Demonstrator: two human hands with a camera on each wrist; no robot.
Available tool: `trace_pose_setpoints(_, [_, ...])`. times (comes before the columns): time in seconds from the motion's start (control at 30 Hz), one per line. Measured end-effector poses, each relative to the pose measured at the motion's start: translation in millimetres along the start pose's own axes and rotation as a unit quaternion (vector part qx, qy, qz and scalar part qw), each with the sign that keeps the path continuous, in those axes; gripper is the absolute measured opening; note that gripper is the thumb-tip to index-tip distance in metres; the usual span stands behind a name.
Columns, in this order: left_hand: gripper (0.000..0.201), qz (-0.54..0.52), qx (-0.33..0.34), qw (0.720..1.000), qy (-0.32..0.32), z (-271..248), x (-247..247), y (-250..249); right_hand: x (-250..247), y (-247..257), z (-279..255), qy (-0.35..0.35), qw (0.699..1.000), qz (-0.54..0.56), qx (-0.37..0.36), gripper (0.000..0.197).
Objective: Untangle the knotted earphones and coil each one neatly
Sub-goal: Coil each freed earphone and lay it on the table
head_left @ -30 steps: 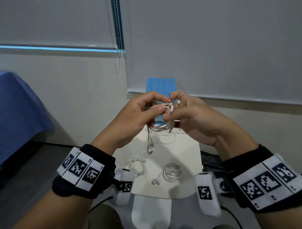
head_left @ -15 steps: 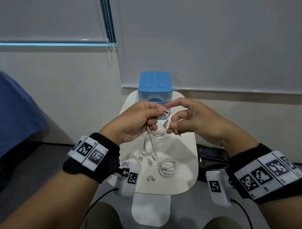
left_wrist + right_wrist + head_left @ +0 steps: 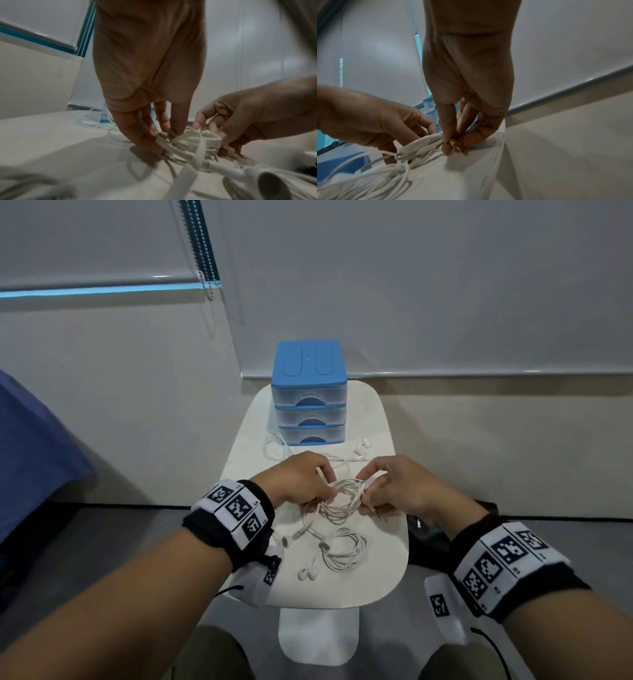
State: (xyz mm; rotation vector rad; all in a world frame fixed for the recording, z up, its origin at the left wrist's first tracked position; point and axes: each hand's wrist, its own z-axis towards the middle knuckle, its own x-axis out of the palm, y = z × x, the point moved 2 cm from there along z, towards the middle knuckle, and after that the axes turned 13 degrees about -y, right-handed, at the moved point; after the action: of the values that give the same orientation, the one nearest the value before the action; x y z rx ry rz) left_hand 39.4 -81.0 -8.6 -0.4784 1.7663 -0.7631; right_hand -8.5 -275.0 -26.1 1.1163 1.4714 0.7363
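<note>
A coiled white earphone cable lies low over the small cream table, held from both sides. My left hand pinches its left side. My right hand pinches the right side together with the jack plug. Its earbuds trail toward me on the table. A second coiled earphone lies nearer me with its buds beside it. A third, loose earphone sprawls in front of the drawers.
A blue three-drawer plastic unit stands at the table's far end against the wall. A dark bag sits on the floor to the right. Blue fabric hangs at the left. My knees are below the near table edge.
Both hands have come down from chest height to just above the table, carrying the coiled cable. The view has tilted down, bringing the drawer unit and the loose earphone into sight.
</note>
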Motion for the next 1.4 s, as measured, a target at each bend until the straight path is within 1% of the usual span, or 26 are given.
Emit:
trace_pose_setpoints(0.1, [0.018, 0.064, 0.027, 0.997, -0.018, 1, 0, -1, 3, -4, 7, -0.031, 0.993, -0.106, -0.046, 0.025])
trace_pose_setpoints(0.17, [0.016, 0.102, 0.052, 0.993, -0.033, 3, 0, -2, 5, -3, 8, -0.055, 0.981, -0.172, -0.074, 0.023])
trace_pose_setpoints(0.27, [0.018, 0.164, 0.083, 0.981, -0.054, 5, 2, -1, 7, -1, 5, -0.079, 0.965, -0.233, -0.095, 0.019])
trace_pose_setpoints(0.4, [0.021, 0.184, 0.099, 0.975, -0.072, 5, 3, -2, 7, 3, 2, -0.066, 0.964, -0.244, -0.086, 0.023])
trace_pose_setpoints(0.5, [0.020, 0.185, 0.107, 0.974, -0.071, 7, 1, -4, 6, 8, 1, -0.062, 0.963, -0.247, -0.088, 0.028])
trace_pose_setpoints(0.6, [0.020, 0.179, 0.116, 0.975, -0.064, 7, -8, -5, 1, 13, -1, -0.045, 0.963, -0.249, -0.090, 0.032])
trace_pose_setpoints(0.67, [0.018, 0.173, 0.120, 0.975, -0.065, 8, -20, -6, -6, 19, -2, -0.034, 0.969, -0.229, -0.091, 0.034])
trace_pose_setpoints(0.8, [0.009, 0.170, 0.121, 0.974, -0.084, 15, -53, -6, -21, 33, 7, -0.059, 0.975, -0.188, -0.099, 0.024])
trace_pose_setpoints(0.9, [0.004, 0.206, 0.129, 0.967, -0.084, 22, -69, -2, -21, 42, 21, -0.067, 0.971, -0.198, -0.116, 0.017])
trace_pose_setpoints(0.93, [0.007, 0.220, 0.130, 0.964, -0.077, 24, -71, 1, -19, 43, 25, -0.067, 0.967, -0.215, -0.122, 0.015])
trace_pose_setpoints(1.0, [0.025, 0.255, 0.136, 0.956, -0.051, 30, -70, 8, -13, 43, 33, -0.061, 0.950, -0.275, -0.135, 0.018])
trace_pose_setpoints(1.07, [0.046, 0.293, 0.147, 0.945, -0.013, 33, -63, 11, -3, 41, 39, -0.047, 0.928, -0.335, -0.155, 0.030])
trace_pose_setpoints(1.13, [0.057, 0.332, 0.158, 0.930, 0.013, 36, -55, 11, 5, 39, 43, -0.033, 0.911, -0.372, -0.174, 0.040])
trace_pose_setpoints(1.2, [0.056, 0.371, 0.162, 0.914, 0.018, 41, -51, 12, 12, 35, 48, -0.022, 0.897, -0.401, -0.185, 0.046])
trace_pose_setpoints(1.3, [0.043, 0.402, 0.158, 0.902, 0.009, 46, -48, 10, 17, 31, 53, -0.028, 0.866, -0.461, -0.193, 0.044])
trace_pose_setpoints(1.33, [0.038, 0.409, 0.158, 0.899, 0.006, 48, -48, 9, 18, 31, 55, -0.034, 0.861, -0.468, -0.197, 0.043])
trace_pose_setpoints(1.4, [0.026, 0.419, 0.167, 0.893, 0.002, 52, -47, 8, 20, 34, 57, -0.043, 0.865, -0.455, -0.205, 0.040])
